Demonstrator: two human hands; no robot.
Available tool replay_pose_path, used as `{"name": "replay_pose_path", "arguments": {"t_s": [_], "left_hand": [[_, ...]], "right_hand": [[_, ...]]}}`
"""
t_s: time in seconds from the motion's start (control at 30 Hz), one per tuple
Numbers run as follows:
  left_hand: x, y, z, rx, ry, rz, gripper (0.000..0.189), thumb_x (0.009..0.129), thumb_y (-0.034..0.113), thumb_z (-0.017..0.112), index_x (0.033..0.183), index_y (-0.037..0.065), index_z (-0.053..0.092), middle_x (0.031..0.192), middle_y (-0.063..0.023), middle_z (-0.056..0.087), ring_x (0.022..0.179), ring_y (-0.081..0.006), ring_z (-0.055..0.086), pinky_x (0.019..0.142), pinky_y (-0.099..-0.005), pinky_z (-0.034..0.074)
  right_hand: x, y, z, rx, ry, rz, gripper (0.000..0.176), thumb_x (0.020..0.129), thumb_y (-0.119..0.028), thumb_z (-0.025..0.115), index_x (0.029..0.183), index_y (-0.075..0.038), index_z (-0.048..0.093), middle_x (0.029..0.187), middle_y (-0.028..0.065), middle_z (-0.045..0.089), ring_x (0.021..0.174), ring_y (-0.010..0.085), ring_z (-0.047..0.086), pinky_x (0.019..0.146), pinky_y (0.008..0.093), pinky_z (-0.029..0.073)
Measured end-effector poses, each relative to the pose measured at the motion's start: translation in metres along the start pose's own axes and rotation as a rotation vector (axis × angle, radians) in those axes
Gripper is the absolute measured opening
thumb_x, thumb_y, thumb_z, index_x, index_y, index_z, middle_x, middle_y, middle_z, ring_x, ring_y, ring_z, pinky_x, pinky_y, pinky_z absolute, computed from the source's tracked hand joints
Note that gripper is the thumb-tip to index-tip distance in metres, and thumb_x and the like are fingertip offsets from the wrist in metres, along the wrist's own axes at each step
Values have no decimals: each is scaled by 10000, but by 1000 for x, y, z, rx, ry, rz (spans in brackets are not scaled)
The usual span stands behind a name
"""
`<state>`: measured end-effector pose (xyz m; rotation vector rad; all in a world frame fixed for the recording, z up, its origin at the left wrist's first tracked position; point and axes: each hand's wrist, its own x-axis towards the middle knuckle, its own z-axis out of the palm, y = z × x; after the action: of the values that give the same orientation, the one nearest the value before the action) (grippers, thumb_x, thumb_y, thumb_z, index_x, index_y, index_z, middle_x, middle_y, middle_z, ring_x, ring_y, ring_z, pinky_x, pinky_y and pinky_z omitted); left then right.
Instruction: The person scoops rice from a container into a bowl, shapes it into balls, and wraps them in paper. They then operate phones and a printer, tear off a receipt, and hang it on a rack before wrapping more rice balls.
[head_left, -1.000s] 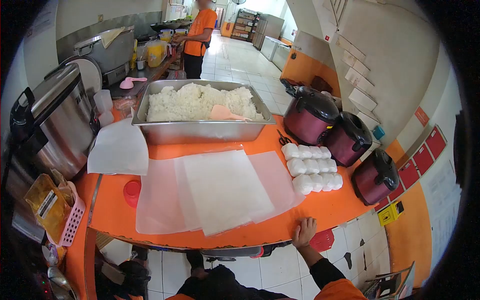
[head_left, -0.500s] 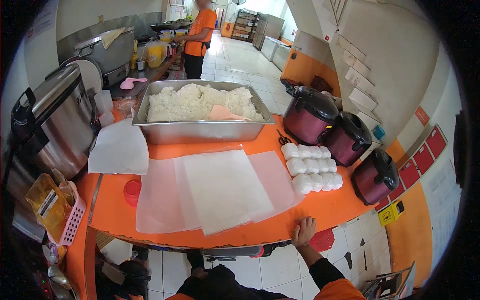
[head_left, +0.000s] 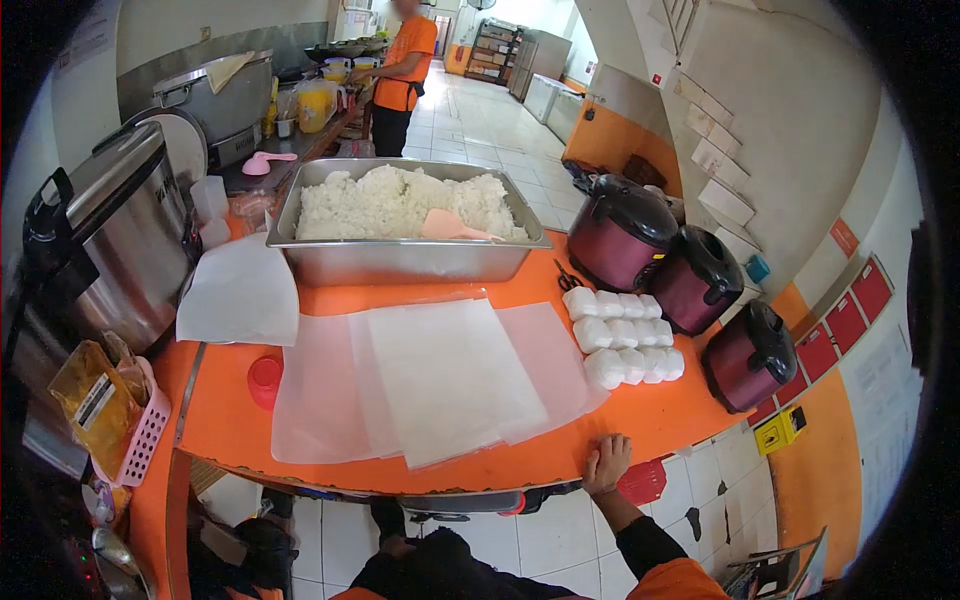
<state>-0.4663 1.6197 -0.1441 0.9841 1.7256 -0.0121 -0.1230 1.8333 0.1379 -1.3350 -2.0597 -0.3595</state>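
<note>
My right hand (head_left: 607, 464) rests on the front edge of the orange table (head_left: 520, 475), its fingers lightly bent, a little apart and holding nothing. Low in the view, a small part of my left hand (head_left: 398, 546) shows by my lap; its fingers are hidden. White sheets (head_left: 445, 380) lie overlapping on the table, over pinkish translucent ones (head_left: 320, 400). Behind them stands a metal tray (head_left: 410, 262) heaped with white rice (head_left: 380, 205), a pink paddle (head_left: 452, 226) lying on it. Several white wrapped bundles (head_left: 625, 335) sit in rows beyond my right hand.
Maroon cookers (head_left: 620, 235) stand at the right, scissors (head_left: 568, 277) beside them. At the left are a large steel cooker (head_left: 130, 245), a red lid (head_left: 265, 380) and a pink basket (head_left: 147, 430). A person in orange (head_left: 405, 65) stands at the back counter.
</note>
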Motion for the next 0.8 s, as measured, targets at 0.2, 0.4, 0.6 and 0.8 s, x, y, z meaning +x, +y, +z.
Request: {"name": "replay_pose_path", "arguments": {"t_s": [0.2, 0.4, 0.6, 0.8], "left_hand": [[4, -1, 3, 7, -2, 3, 769, 714, 699, 608, 1124, 49, 635, 1077, -159, 643, 990, -312, 603, 871, -387, 449], [3, 1, 1, 9, 0, 2, 772, 716, 701, 605, 1132, 50, 631, 1085, -161, 641, 998, -315, 601, 876, -388, 447], [3, 2, -3, 15, 13, -2, 775, 718, 702, 602, 1140, 51, 627, 1094, -162, 638, 1005, -318, 599, 882, -390, 446], [6, 3, 2, 5, 13, -3, 779, 720, 703, 599, 1148, 52, 623, 1102, -164, 636, 1013, -321, 598, 887, -391, 445]], "right_hand": [[-4, 7, 6, -22, 12, -14, 287, 762, -258, 467, 925, -32, 538, 909, 203, 460, 864, 389, 440, 729, 513, 350], [3, -3, -3, -15, 10, -15, 274, 827, -268, 424, 922, -43, 549, 892, 190, 466, 849, 370, 448, 744, 480, 359], [0, 2, 1, -16, 5, -1, 272, 830, -268, 422, 919, -49, 556, 875, 166, 478, 856, 354, 454, 742, 471, 360], [0, 2, 1, -35, 18, -13, 249, 794, -236, 440, 915, -54, 558, 882, 168, 481, 861, 355, 453, 748, 469, 361]]}}
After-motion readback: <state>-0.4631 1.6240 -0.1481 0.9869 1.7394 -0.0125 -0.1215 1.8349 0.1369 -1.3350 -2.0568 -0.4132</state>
